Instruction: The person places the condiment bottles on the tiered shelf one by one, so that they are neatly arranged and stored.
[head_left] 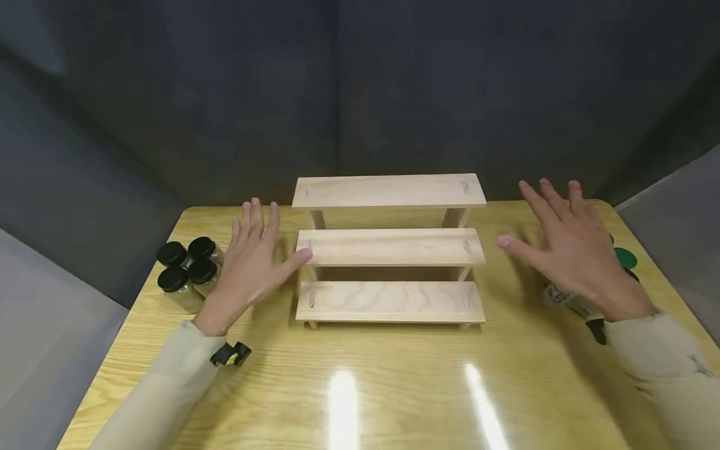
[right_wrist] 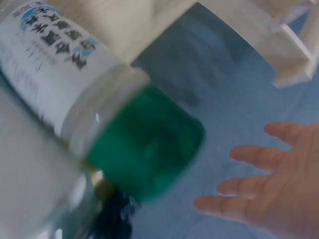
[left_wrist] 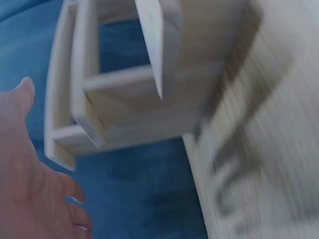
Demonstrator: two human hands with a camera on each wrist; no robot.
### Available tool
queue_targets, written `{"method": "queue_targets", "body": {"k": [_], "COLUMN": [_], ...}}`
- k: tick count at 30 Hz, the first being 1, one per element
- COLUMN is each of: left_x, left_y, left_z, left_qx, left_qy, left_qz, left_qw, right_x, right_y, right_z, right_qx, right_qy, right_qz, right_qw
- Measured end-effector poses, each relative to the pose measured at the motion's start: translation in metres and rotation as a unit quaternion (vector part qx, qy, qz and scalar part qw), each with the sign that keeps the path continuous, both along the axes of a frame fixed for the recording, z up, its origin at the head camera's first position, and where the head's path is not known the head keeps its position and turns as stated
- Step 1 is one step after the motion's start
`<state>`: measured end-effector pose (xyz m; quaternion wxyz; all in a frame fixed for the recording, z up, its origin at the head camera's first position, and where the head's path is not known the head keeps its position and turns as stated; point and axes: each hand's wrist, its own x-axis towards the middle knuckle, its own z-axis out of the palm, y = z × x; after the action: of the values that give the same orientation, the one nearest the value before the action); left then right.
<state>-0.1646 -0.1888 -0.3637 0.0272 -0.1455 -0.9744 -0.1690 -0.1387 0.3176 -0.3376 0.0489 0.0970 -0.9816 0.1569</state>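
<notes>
Left hand [head_left: 246, 269] and right hand [head_left: 579, 250] extend forward, well apart, fingers straight, each thumb spread toward the other hand.

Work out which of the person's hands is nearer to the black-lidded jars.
Left. The left hand is beside the black-lidded jars, on their right in the head view; the right hand is far from them, past the wooden rack.
</notes>
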Motion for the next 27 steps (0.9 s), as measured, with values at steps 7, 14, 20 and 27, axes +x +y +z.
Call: {"method": "queue_targets", "body": {"k": [7, 14, 20, 27], "left_x": [0.053, 0.085, 0.082, 0.074], "left_y": [0.01, 0.016, 0.015, 0.019], "left_z": [0.003, -0.012, -0.03, -0.045], "left_qx": [0.146, 0.285, 0.419, 0.516], "left_qy": [-0.027, -0.116, -0.215, -0.285], "left_qz": [0.046, 0.083, 0.12, 0.155], "left_qw": [0.9878, 0.948, 0.874, 0.7927], "right_x": [0.041, 0.078, 0.095, 0.101], "right_y": [0.015, 0.045, 0.067, 0.08], "right_z": [0.023, 0.015, -0.013, -0.046], "right_qx": [-0.075, -0.126, -0.156, -0.213], "right_qy": [0.085, 0.126, 0.062, 0.031], "right_qz": [-0.027, -0.089, -0.152, -0.192], "right_qw": [0.9932, 0.98, 0.974, 0.9575]}}
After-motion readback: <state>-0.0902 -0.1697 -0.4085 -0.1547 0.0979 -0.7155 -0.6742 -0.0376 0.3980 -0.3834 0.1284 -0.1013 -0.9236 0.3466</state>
